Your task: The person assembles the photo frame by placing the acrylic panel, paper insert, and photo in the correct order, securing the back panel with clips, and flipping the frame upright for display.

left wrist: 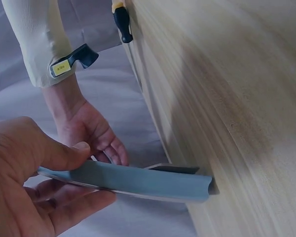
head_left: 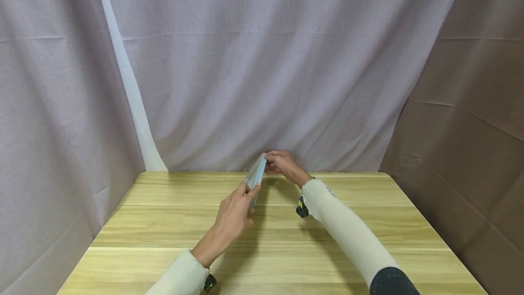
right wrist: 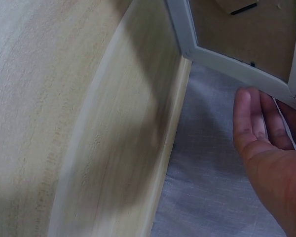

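A person holds a small picture frame (head_left: 256, 175) on edge above the far middle of a wooden table (head_left: 368, 222), close to the curtain (head_left: 262, 81) behind it. The left hand (head_left: 234, 215) pinches the frame's near end between thumb and curled fingers (left wrist: 74, 205); in the left wrist view the thumb lies on the pale blue-grey edge and one corner of the frame touches or nearly touches the table. The right hand (head_left: 281, 164) grasps the far end, its fingers (right wrist: 256, 123) curled behind the brown backing board, where a stand seems folded. Judging from this, the main risk is a slip: each hand grips only a narrow edge, so loosening either could let the frame tip flat onto the table or twist and strike on its corner. Pressing that corner down hard could mark the wood.
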